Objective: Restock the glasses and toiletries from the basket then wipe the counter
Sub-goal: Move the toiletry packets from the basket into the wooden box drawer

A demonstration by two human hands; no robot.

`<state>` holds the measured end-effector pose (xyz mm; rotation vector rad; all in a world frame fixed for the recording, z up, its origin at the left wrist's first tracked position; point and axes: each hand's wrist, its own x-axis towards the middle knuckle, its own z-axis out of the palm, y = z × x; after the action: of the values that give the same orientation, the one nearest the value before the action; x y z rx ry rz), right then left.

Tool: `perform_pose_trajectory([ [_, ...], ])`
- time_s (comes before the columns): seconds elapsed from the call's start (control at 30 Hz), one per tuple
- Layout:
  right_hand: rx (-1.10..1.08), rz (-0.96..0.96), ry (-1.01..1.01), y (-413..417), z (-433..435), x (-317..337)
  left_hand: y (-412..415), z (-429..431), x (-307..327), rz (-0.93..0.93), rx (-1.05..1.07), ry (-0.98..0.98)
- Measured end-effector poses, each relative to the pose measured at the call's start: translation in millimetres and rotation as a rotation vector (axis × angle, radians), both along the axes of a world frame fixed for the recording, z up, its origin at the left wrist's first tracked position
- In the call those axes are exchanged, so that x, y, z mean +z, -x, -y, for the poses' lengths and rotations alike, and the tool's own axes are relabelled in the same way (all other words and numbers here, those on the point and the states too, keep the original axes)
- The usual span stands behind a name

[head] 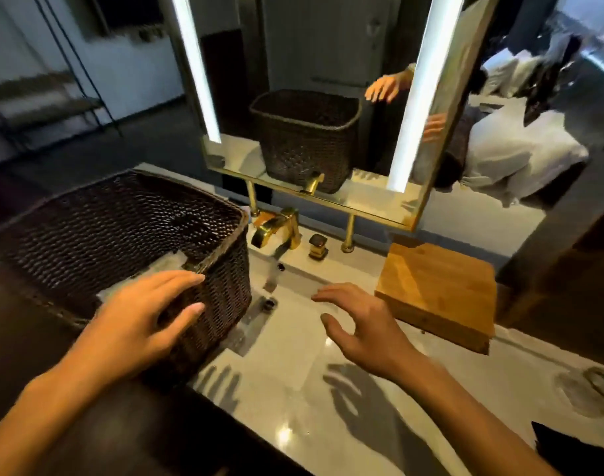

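Both grips were spread: left hand (136,317) flat on the basket (122,235) corner, which overhung the sink (293,324) beneath the right hand (359,324) and could tip.

Pale glossy counter (293,407), dark woven basket (122,228) at left, wooden block (438,290) at right

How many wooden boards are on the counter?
1. The light brown rectangular wooden board lies on the pale stone counter, right of the sink. Others may be hidden outside the view.
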<state>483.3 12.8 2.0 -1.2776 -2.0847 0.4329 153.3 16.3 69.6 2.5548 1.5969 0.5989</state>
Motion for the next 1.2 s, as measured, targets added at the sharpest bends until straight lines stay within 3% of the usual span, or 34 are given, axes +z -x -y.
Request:
perform_pose_trajectory([
  [0.1, 0.151, -0.005, -0.022, 85.5, -27.6, 10.3, 69.7, -5.3, -9.3, -0.062, 0.108, -0.049],
  [0.2, 0.241, 0.029, -0.053, 156.3, -59.4, 19.7, 125.5, -18.4, -29.8, -0.118, 0.243, 0.034],
  [0.33, 0.196, 0.358, -0.018, 219.8, -95.7, 12.5, 181.5, -41.7, -58.5, -0.129, 0.272, 0.117],
  [0.4, 0.142, 0.401, -0.076, 229.2, -100.5, -0.8, 199.4, -55.5, -67.0, -0.078, 0.266, 0.053],
  [0.6, 0.128, 0.251, -0.18, 223.5, -110.0, -21.2, 215.0, -80.3, -87.9, 0.084, 0.316, -0.061],
  [0.77, 0.136, 0.357, -0.149, 225.4, -107.3, -10.6, 211.8, -81.1, -103.3, 0.23, 0.311, -0.144],
  [0.9, 0.232, 0.758, 0.116, 230.6, -119.9, 20.8, 208.1, -82.4, -102.2, 0.254, 0.303, -0.153],
  [1.03, 0.3, 0.987, 0.518, 260.6, -146.1, 44.2, 208.9, -80.5, -99.2, 0.254, 0.311, -0.144],
  [1.13, 0.368, 0.889, 0.849, 292.6, -170.0, 32.2, 209.7, -75.5, -95.6, 0.228, 0.323, -0.115],
  [1.2, 0.464, 0.932, 0.935, 312.2, -187.2, 15.4, 208.4, -71.6, -91.2, 0.212, 0.341, -0.074],
])
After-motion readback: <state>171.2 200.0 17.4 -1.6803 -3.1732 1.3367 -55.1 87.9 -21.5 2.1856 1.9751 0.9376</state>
